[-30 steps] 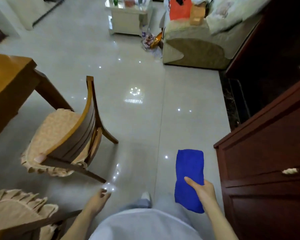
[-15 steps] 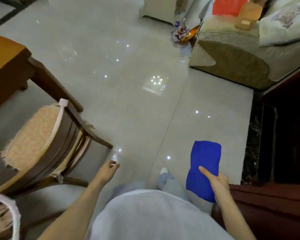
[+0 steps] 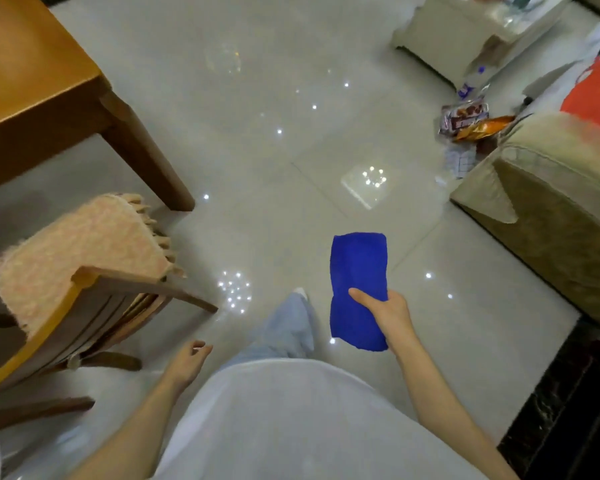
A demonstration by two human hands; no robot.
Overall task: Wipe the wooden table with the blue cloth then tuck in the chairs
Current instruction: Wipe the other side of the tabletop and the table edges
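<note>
Broadly, open room is offered by the pale glossy floor, which runs from the person's feet toward twelve o'clock and is dotted with lamp reflections. At ten o'clock this stretch is bounded by the wooden table, of which one corner and a slanting leg are seen. At eight o'clock the chair is found just beside that corner, its curved back rail turned toward the person and one rear leg reaching out onto the tiles. A pinkish fringed cushion is laid on its seat. At three o'clock the passage is edged by a beige sofa. At one o'clock snack packets are scattered on the tiles just beside the sofa's end, with a low white table beyond them. At five o'clock a dark polished strip is seen along the floor's edge.

The blue cloth is held in the air above the floor, right of centre and well apart from the table. It is gripped by the right hand, with the thumb laid across its upper face and the fingers hidden beneath. It is seen as a folded, deep-blue oblong, slightly narrowed at the middle, its far end pointing to twelve o'clock. The left hand is held low at seven o'clock near the chair's back, its fingers loosely curled around nothing.
</note>
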